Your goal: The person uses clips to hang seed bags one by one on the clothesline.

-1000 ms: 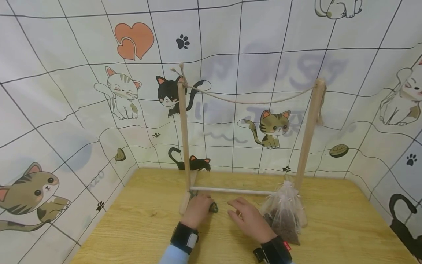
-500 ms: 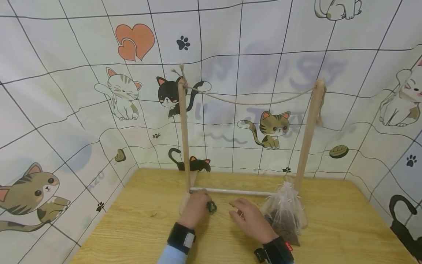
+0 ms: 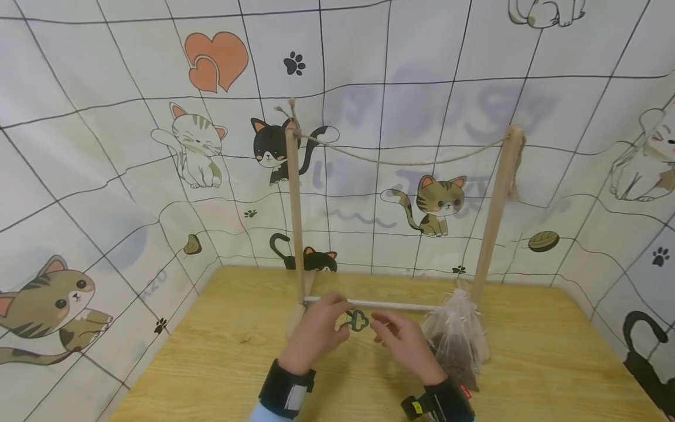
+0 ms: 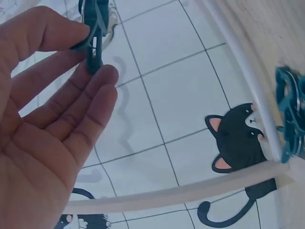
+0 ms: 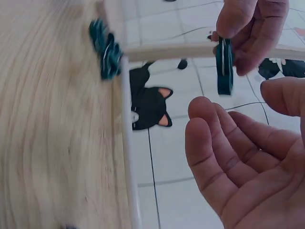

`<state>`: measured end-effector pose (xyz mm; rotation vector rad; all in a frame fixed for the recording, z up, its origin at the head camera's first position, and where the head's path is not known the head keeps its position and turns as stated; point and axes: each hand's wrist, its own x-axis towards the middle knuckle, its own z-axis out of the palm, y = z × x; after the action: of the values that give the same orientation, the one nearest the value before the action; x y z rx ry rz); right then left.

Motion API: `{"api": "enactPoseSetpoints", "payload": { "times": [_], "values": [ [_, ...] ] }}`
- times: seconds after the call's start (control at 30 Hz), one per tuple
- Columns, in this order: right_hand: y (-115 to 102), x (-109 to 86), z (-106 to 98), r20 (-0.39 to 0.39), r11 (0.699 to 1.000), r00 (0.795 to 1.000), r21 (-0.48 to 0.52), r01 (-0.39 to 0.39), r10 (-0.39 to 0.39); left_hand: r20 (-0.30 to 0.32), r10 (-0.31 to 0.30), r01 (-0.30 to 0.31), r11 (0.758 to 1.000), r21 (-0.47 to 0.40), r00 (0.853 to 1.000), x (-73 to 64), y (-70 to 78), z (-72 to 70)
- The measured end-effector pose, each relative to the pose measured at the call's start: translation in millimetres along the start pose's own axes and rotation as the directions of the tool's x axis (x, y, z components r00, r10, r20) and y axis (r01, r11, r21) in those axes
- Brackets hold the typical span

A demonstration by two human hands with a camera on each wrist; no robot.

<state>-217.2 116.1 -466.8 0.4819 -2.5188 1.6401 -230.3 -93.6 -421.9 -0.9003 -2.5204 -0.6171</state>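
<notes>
My left hand (image 3: 313, 335) pinches a dark teal plastic clothespin (image 4: 97, 21) between thumb and fingers, lifted just above the table. Its outlined, cloud-shaped end points toward my right hand (image 3: 407, 344). That hand is held beside it with the fingers loosely bent and nothing in them; in the right wrist view a small gap separates the fingertips from the clothespin (image 5: 225, 78). More teal clothespins (image 4: 289, 112) lie in a cluster on the table by the foot of the wooden frame, mostly hidden behind my left hand in the head view.
A wooden frame with a left post (image 3: 296, 217) and right post (image 3: 494, 223) stands behind my hands. Sagging twine (image 3: 401, 163) joins the tops, a white rod (image 3: 406, 305) the bottoms. A white mesh bag (image 3: 457, 328) with brown contents sits at the right on the table (image 3: 211, 363).
My left hand has lifted the clothespin off the table and moved it right, toward my right hand. The right hand has shifted only slightly.
</notes>
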Motion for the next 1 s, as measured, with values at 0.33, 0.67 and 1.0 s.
{"api": "enactPoseSetpoints", "payload": {
  "times": [0.33, 0.67, 1.0],
  "values": [
    [-6.5, -0.1, -2.3, 0.068, 0.986, 0.992, 0.121, -0.111, 0.103, -0.014, 0.093, -0.093, 0.996, -0.003, 0.996, -0.1, 11.0, 3.8],
    [-8.4, 0.3, -8.6, 0.114, 0.970, 0.983, 0.180, -0.162, 0.143, -0.022, 0.042, -0.044, 0.992, -0.119, 0.999, 0.5, 10.4, 1.9],
    [-13.1, -1.0, -18.1, 0.211, 0.932, 0.972, 0.320, -0.167, 0.102, -0.080, 0.001, -0.034, 0.911, -0.411, 0.997, 2.7, 7.6, 3.8]
  ]
}}
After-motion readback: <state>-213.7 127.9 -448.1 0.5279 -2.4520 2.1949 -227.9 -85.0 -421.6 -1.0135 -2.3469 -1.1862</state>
